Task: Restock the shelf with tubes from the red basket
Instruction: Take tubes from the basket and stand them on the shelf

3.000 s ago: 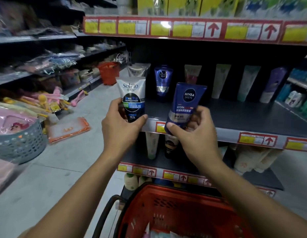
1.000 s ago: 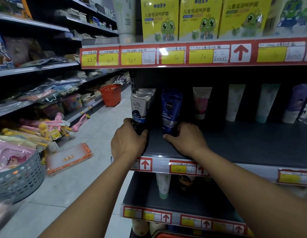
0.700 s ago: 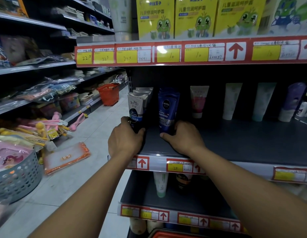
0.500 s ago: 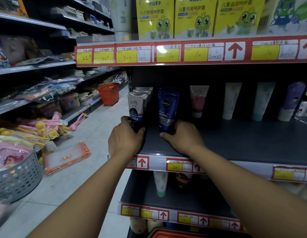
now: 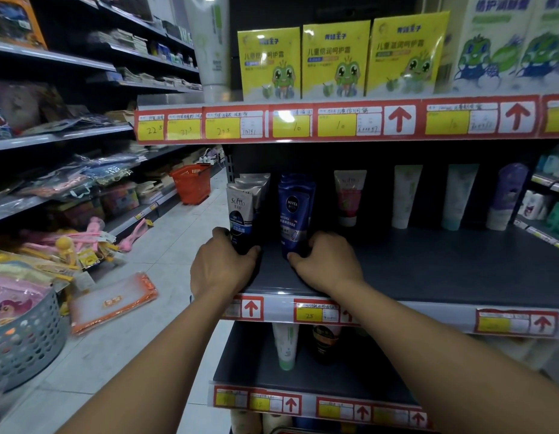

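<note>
Tubes are the business here, and the widest thing in view is the dark shelf that takes them, its front rail carrying red price tags. Three seconds ago both tubes were held up in the air in front of that rail; now they stand upright on the shelf, caps down, each at the front of its own row. Over the last second little has altered beyond a slight shift of the camera, so this looks like the final settling of the pair.

Next in size, the left hand rests at the shelf's left end with its fingers curled round the foot of the grey Softto tube, gripping it. The right hand holds the base of the blue Nivea tube in the same way, thumb to its left side.

Only a red sliver of the basket rim shows at the bottom edge, so what remains in it cannot be told. A second red basket stands far down the aisle floor.

Judging by this, two tubes are as good as placed; letting go without tipping them is what remains of this step.
</note>
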Available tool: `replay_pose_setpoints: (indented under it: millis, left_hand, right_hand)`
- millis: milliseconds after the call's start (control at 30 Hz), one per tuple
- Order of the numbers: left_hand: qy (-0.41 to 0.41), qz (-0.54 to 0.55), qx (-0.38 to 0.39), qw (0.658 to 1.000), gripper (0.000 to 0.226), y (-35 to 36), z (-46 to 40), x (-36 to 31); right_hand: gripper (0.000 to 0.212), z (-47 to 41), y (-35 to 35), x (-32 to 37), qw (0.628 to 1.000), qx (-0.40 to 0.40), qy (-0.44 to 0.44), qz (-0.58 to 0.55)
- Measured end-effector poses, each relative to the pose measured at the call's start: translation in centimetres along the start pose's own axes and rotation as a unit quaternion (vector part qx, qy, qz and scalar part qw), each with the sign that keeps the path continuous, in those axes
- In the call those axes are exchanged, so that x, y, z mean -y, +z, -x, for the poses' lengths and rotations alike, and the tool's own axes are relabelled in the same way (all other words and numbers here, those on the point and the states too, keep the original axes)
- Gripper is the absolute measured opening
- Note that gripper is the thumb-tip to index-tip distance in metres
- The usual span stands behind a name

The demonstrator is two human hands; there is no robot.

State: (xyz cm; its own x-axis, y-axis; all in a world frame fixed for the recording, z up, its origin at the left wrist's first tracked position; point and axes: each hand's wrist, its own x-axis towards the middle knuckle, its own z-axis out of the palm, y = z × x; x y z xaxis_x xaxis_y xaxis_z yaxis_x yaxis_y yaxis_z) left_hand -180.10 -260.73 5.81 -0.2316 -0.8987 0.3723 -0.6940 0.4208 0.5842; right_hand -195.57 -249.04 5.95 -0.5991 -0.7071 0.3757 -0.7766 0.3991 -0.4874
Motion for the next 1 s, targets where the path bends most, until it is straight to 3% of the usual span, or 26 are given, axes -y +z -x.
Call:
replay_pose_setpoints:
  millis: [233, 400, 533, 667, 1000]
  left_hand:
    - [-0.017, 0.060, -0.025, 0.998, 0.052, -1.0, 1.0, 0.0]
    - [0.131, -0.021, -0.028, 0.991, 0.038, -1.1, 4.5, 0.1]
    - [0.224, -0.003, -0.064, 0.973, 0.027, -0.4, 8.3, -0.1]
    - [0.263, 0.008, -0.081, 0.961, 0.031, 0.1, 12.5, -1.0]
    - [0.322, 0.013, 0.009, 0.947, 0.035, 4.8, 22.3, -0.2]
  right_hand:
    - [0.028, 3.2, -2.2, 0.0, 0.998, 0.004, -0.037, 0.052]
    - [0.027, 6.6, -3.0, -1.4, 0.994, -0.032, -0.080, 0.067]
    - [0.038, 10.4, -4.0, -3.2, 0.985, -0.099, -0.125, 0.057]
    - [0.056, 14.3, -4.2, -5.8, 0.985, -0.076, -0.126, 0.087]
    - [0.064, 22.7, -2.5, -11.7, 0.990, -0.025, -0.089, 0.106]
